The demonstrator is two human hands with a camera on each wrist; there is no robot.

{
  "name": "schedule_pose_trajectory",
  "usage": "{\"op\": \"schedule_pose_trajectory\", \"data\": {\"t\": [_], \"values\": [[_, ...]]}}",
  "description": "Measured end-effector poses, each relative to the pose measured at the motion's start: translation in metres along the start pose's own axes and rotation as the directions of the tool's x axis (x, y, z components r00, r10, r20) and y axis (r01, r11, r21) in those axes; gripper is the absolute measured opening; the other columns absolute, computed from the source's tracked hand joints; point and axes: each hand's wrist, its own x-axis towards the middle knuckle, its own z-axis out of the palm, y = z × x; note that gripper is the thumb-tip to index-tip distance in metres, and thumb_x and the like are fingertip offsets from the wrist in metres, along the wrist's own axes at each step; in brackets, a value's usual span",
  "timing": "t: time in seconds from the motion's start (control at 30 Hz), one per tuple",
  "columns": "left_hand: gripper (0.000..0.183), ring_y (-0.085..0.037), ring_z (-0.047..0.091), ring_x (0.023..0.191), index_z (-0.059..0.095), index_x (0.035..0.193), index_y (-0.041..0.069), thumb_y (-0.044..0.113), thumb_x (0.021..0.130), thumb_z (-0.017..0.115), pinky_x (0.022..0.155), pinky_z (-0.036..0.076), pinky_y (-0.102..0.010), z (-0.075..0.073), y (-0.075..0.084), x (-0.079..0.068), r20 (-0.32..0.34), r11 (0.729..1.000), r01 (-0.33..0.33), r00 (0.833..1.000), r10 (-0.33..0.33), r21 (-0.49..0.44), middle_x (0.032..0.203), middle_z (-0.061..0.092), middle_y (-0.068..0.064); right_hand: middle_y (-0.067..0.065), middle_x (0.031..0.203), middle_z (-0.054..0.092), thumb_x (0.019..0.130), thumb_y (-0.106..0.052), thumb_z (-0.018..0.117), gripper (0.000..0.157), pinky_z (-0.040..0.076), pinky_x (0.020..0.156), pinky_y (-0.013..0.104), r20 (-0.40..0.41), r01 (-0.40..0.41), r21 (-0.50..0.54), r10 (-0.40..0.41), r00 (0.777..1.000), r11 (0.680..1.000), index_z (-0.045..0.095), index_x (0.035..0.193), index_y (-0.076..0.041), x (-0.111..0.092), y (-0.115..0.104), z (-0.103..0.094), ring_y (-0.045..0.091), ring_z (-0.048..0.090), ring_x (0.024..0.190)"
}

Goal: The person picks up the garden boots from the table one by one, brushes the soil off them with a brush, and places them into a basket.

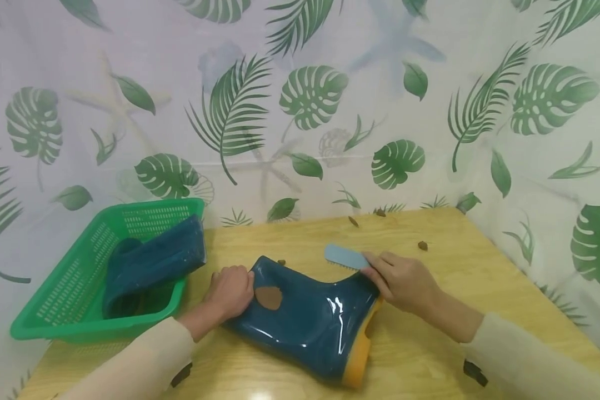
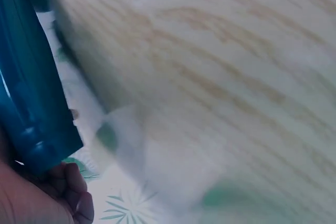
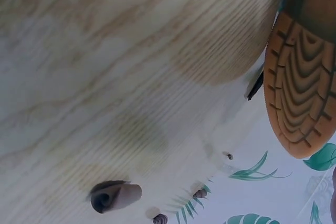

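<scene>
A dark blue rubber boot point(image 1: 305, 316) with a yellow-orange sole point(image 1: 357, 358) lies on its side in front of me. Its shaft bears a brown patch point(image 1: 268, 298). My left hand point(image 1: 231, 291) grips the shaft's top edge; the left wrist view shows the curled fingers point(image 2: 73, 187) at that end of the boot point(image 2: 37, 93). In my right hand point(image 1: 405, 280) is a light blue brush point(image 1: 346, 256), bristles downward, held just above the toe. The right wrist view shows the ridged sole point(image 3: 302, 87), with the brush out of sight.
To the left stands a green plastic basket point(image 1: 25, 328) with a second blue boot point(image 1: 155, 261) leaning inside. Several small brown lumps, one a curled piece point(image 3: 115, 196), lie about the wooden table point(image 1: 430, 355). A leaf-patterned sheet point(image 1: 330, 150) hangs behind the table and along its right side.
</scene>
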Motion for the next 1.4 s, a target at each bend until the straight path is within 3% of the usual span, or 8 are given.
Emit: {"op": "schedule_pose_trajectory", "data": {"t": [0.4, 0.67, 0.77, 0.87, 1.0, 1.2, 1.3, 1.4], "values": [[0.036, -0.019, 0.048, 0.067, 0.055, 0.075, 0.010, 0.023, 0.106, 0.041, 0.074, 0.040, -0.043, -0.045, 0.027, 0.005, -0.123, 0.977, -0.137, 0.985, 0.117, -0.166, 0.066, 0.048, -0.001, 0.005, 0.078, 0.062, 0.107, -0.033, 0.045, 0.045, 0.051, 0.057, 0.029, -0.070, 0.134, 0.088, -0.128, 0.989, 0.987, 0.071, 0.113, 0.003, 0.021, -0.004, 0.000, 0.016, 0.057, 0.064], [0.032, -0.016, 0.045, 0.069, 0.054, 0.081, 0.011, 0.022, 0.107, 0.039, 0.074, 0.036, -0.039, -0.074, 0.056, 0.004, 0.004, 0.895, -0.285, 0.952, 0.305, -0.342, 0.072, 0.046, -0.001, 0.009, 0.091, 0.063, 0.107, -0.032, 0.044, 0.046, 0.053, 0.068, 0.031, -0.002, 0.155, 0.152, -0.156, 0.988, 0.976, 0.066, 0.123, 0.005, 0.034, -0.011, 0.004, 0.018, 0.059, 0.077], [0.031, -0.014, 0.045, 0.068, 0.054, 0.080, 0.011, 0.019, 0.107, 0.039, 0.070, 0.037, -0.032, -0.068, 0.060, 0.002, 0.067, 0.850, -0.318, 0.924, 0.378, -0.419, 0.072, 0.045, 0.001, 0.010, 0.092, 0.062, 0.108, -0.032, 0.042, 0.047, 0.053, 0.069, 0.031, 0.032, 0.129, 0.172, -0.137, 0.990, 0.977, 0.064, 0.125, 0.006, 0.034, -0.012, 0.006, 0.018, 0.059, 0.079], [0.032, -0.012, 0.044, 0.064, 0.054, 0.080, 0.009, 0.018, 0.107, 0.040, 0.062, 0.038, -0.028, -0.053, 0.062, -0.002, 0.155, 0.807, -0.270, 0.902, 0.403, -0.525, 0.070, 0.045, 0.001, 0.009, 0.092, 0.062, 0.108, -0.033, 0.041, 0.048, 0.052, 0.069, 0.029, 0.053, 0.093, 0.184, -0.104, 0.993, 0.978, 0.065, 0.125, 0.005, 0.031, -0.013, 0.008, 0.017, 0.058, 0.079], [0.030, -0.014, 0.042, 0.062, 0.055, 0.085, 0.005, 0.021, 0.107, 0.042, 0.061, 0.036, -0.027, -0.031, 0.064, -0.009, 0.299, 0.755, -0.068, 0.892, 0.339, -0.652, 0.070, 0.044, 0.001, 0.007, 0.089, 0.061, 0.108, -0.033, 0.040, 0.047, 0.051, 0.066, 0.028, 0.058, 0.087, 0.183, -0.100, 0.993, 0.979, 0.066, 0.122, 0.005, 0.023, -0.012, 0.008, 0.014, 0.057, 0.076], [0.036, -0.012, 0.041, 0.062, 0.052, 0.073, 0.008, 0.017, 0.107, 0.041, 0.062, 0.036, -0.026, -0.005, 0.070, -0.019, 0.405, 0.658, 0.165, 0.884, 0.231, -0.735, 0.064, 0.041, 0.003, 0.006, 0.087, 0.060, 0.109, -0.032, 0.040, 0.046, 0.051, 0.065, 0.028, 0.067, 0.115, 0.193, -0.130, 0.989, 0.974, 0.068, 0.121, 0.003, 0.016, -0.011, 0.008, 0.013, 0.055, 0.074], [0.035, -0.012, 0.042, 0.062, 0.052, 0.075, 0.009, 0.017, 0.107, 0.039, 0.061, 0.036, -0.026, -0.002, 0.072, -0.020, 0.375, 0.669, 0.146, 0.902, 0.212, -0.729, 0.065, 0.042, 0.002, 0.004, 0.087, 0.059, 0.109, -0.033, 0.039, 0.047, 0.050, 0.064, 0.027, 0.096, 0.117, 0.201, -0.139, 0.986, 0.973, 0.068, 0.122, 0.001, 0.013, -0.010, 0.008, 0.012, 0.054, 0.073], [0.031, -0.014, 0.043, 0.066, 0.053, 0.081, 0.009, 0.017, 0.106, 0.037, 0.062, 0.035, -0.027, -0.006, 0.072, -0.016, 0.237, 0.742, -0.037, 0.936, 0.261, -0.670, 0.069, 0.042, 0.001, 0.004, 0.089, 0.059, 0.109, -0.034, 0.038, 0.048, 0.049, 0.064, 0.025, 0.123, 0.111, 0.212, -0.140, 0.982, 0.971, 0.068, 0.124, 0.000, 0.012, -0.008, 0.008, 0.010, 0.053, 0.074]]}}
